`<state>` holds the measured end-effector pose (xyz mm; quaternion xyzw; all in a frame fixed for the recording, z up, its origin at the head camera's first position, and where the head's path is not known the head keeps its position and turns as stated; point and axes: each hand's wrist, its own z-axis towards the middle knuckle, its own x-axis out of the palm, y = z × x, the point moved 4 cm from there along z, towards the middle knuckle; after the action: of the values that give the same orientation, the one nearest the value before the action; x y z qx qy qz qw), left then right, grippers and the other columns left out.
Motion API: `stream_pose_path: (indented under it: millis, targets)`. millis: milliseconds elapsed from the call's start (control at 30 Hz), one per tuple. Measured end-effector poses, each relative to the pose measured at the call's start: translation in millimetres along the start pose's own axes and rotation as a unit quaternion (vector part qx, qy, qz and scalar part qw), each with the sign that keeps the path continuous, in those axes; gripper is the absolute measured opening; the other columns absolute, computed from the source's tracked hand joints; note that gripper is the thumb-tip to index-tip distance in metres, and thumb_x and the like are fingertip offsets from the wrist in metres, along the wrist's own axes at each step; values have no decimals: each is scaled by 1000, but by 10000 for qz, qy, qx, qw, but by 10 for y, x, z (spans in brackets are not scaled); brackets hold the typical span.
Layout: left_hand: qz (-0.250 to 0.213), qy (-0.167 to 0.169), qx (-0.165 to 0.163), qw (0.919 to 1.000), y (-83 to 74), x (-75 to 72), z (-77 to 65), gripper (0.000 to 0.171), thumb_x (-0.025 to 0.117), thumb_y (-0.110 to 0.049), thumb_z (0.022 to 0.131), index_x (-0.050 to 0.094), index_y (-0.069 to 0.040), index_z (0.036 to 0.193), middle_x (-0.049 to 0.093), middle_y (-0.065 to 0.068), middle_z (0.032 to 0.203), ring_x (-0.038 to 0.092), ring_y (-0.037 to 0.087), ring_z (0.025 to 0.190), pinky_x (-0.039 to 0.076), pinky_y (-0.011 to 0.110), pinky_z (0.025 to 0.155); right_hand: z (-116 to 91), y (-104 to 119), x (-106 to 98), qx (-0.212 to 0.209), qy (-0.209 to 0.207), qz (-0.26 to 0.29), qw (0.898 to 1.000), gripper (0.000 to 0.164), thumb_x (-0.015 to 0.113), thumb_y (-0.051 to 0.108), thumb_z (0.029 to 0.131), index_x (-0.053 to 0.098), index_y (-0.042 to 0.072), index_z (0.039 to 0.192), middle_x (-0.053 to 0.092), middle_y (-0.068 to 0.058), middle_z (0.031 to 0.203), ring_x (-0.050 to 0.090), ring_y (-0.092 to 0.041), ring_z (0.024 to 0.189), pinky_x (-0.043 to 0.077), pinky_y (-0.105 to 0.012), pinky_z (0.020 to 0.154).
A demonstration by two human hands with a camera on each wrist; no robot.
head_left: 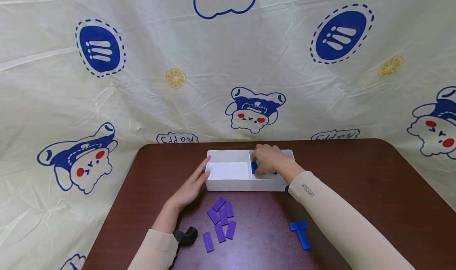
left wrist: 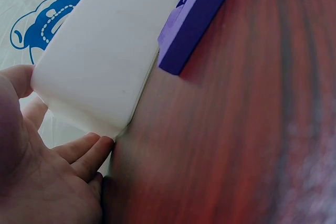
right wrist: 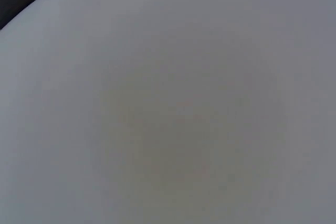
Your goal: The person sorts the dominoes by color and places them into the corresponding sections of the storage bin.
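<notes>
A white two-compartment box [head_left: 228, 185] stands near the table's far edge. My left hand [head_left: 189, 187] rests against its left end with fingers extended; in the left wrist view those fingertips [left wrist: 100, 148] touch the box's end wall [left wrist: 94, 51]. My right hand [head_left: 268, 159] reaches down into the right compartment, fingers bent, over blue pieces [head_left: 253, 167] lying there. Whether it grips one I cannot tell. The right wrist view is filled by the blurred white box wall [right wrist: 184, 103].
Several flat purple rectangular pieces [head_left: 223, 216] lie scattered on the brown table [head_left: 263, 230] in front of the box. A blue T shape [head_left: 301, 235] lies at the right, beside the right forearm. Behind the table hangs a printed cloth [head_left: 213, 48].
</notes>
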<state>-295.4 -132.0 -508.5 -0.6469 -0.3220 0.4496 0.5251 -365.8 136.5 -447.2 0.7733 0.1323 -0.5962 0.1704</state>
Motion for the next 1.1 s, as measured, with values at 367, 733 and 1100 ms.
stream_pose_path:
  millis: [367, 733, 1100]
  targets:
    - [-16, -18, -32, 10000, -14, 15, -7, 57, 39, -40, 113, 17, -42, 165, 10, -4, 175, 9, 25, 162, 14, 57, 129, -33, -15, -23, 10, -81, 37, 10000, 42, 88, 35, 82, 77, 17, 119, 64, -6, 120, 57, -30, 115, 44, -55, 99]
    - [52, -53, 1, 10000, 2, 24, -4, 59, 40, -40, 113, 16, -39, 166, 10, -4, 175, 7, 25, 162, 10, 59, 129, -293, -86, -230, 26, -727, 395, 9966, 41, 84, 29, 85, 76, 16, 124, 63, -10, 138, 54, -37, 132, 38, -65, 113]
    - [120, -52, 58, 9999, -17, 9, -5, 57, 40, -39, 113, 18, -42, 165, 11, -2, 175, 8, 26, 162, 10, 60, 129, -906, -97, -491, -298, -1426, 244, 9890, 47, 87, 34, 84, 75, 19, 126, 64, -9, 134, 55, -34, 130, 43, -62, 108]
